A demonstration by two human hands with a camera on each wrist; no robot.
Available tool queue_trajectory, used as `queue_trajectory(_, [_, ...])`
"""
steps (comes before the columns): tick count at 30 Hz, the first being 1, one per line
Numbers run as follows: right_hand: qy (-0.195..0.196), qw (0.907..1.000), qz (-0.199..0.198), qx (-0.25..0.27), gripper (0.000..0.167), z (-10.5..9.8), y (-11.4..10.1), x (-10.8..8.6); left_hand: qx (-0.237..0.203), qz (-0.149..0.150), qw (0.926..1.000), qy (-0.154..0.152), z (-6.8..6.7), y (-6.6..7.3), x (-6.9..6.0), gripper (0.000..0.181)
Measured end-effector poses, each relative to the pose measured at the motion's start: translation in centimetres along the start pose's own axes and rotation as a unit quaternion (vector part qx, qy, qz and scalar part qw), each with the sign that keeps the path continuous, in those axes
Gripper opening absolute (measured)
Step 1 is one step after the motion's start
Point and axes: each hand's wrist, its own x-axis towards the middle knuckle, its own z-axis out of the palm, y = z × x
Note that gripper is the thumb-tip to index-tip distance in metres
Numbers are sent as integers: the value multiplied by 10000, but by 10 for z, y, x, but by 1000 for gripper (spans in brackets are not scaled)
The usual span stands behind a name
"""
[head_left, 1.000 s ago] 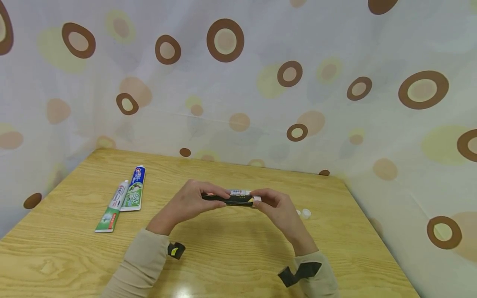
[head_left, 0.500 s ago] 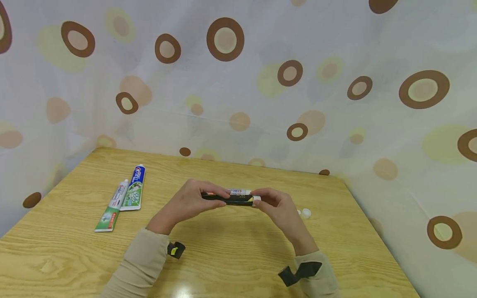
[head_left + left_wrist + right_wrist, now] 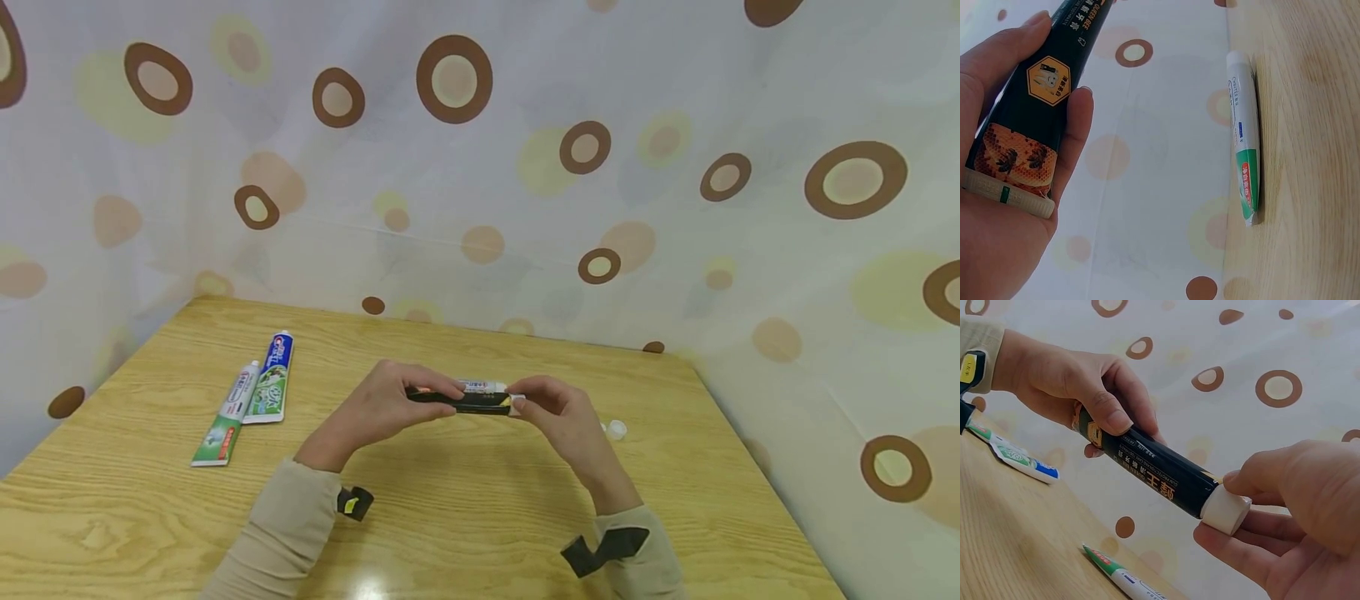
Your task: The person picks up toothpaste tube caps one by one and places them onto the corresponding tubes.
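A black toothpaste tube (image 3: 480, 404) with gold lettering is held level above the table. My left hand (image 3: 386, 404) grips its flat tail half, thumb on one side and fingers on the other. At the other end sits a white cap (image 3: 1225, 509), pinched between the thumb and fingers of my right hand (image 3: 566, 425). Cap and tube meet with no visible gap in the right wrist view. Behind the held tube, a white and green toothpaste tube (image 3: 1244, 137) lies on the table, partly hidden in the head view.
On the left of the wooden table (image 3: 450, 517), another white and green tube (image 3: 227, 415) lies overlapping a blue and green toothpaste tube (image 3: 272, 379). A loose white cap (image 3: 617, 430) rests right of my right hand, with a second small white piece (image 3: 603, 427) partly hidden beside it.
My right thumb and fingers have shifted slightly around the white cap, covering more of it in the head view. The left hand and the tube look unmoved.
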Motion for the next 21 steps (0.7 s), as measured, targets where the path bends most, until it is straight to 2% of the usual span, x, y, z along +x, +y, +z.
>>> queue_trajectory(6, [-204,9996,-167,129,29,-1,0,-1,7,-33,10000,46,-1,0,0,17])
queue_trajectory(14, [-4,10000,-2,-38,26,0,-4,-2,-93,-1,10000,11,0,0,0,18])
queue_trajectory(21, [-188,9996,-97,175,28,-1,-4,-3,-89,-46,9999,93,0,0,-1,17])
